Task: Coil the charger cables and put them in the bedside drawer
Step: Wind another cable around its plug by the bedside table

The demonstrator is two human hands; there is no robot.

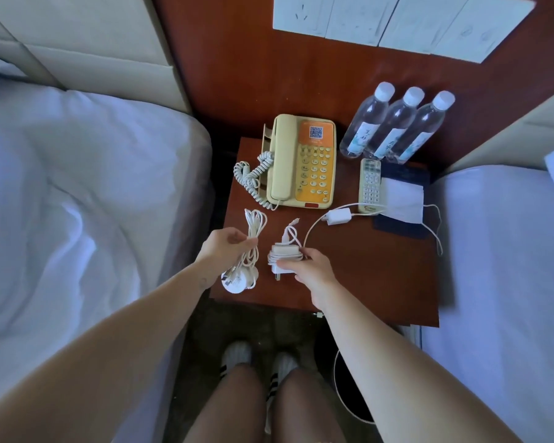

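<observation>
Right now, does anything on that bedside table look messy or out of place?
Mostly tidy. The one loose end is the third charger near the remote control: its cable trails uncoiled across the nightstand. A face mask also lies with its ear loop hanging over the edge. Nothing looks spilled or broken.

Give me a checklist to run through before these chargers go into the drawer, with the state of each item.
1. Left hand holds the looped cable: ok.
2. Round plug at that cable's end resting on the nightstand: ok.
3. Right hand on the wrapped adapter: ok.
4. Adapter's cable end tucked in: not ok, tail sticks up.
5. Third charger coiled: not ok, cable trails loose.
6. Drawer open: cannot tell, not visible.
</observation>
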